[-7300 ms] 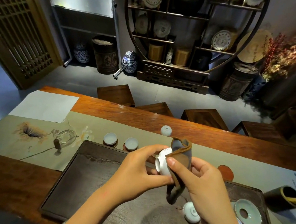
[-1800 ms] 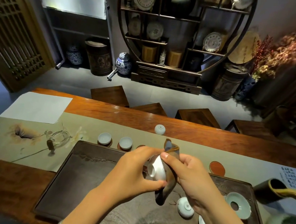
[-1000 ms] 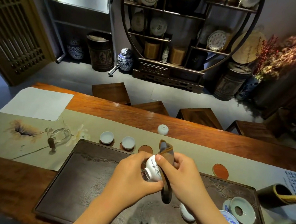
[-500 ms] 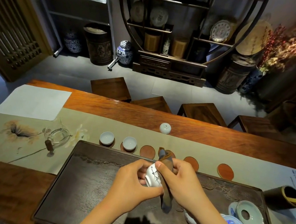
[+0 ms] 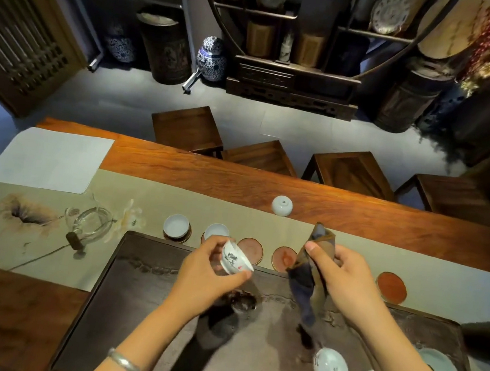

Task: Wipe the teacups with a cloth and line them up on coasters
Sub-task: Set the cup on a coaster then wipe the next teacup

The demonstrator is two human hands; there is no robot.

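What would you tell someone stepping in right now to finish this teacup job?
Left hand holds a painted teacup, apart from the cloth, above the dark tray.
Right hand grips the folded cloth.
Done: two cups sit on the leftmost coasters.
Left: set this cup on the next bare coaster; two more coasters show bare. One upturned cup waits on the tray, another on the table runner.

Along the far edge of the dark wooden tea tray (image 5: 140, 310), on the beige table runner (image 5: 133, 197): two pale teacups on coasters (image 5: 176, 227) at left, three bare round reddish coasters (image 5: 391, 287) rightward. Behind them, an upturned white cup (image 5: 282, 205); left of tray, a clear glass pitcher (image 5: 90, 225).
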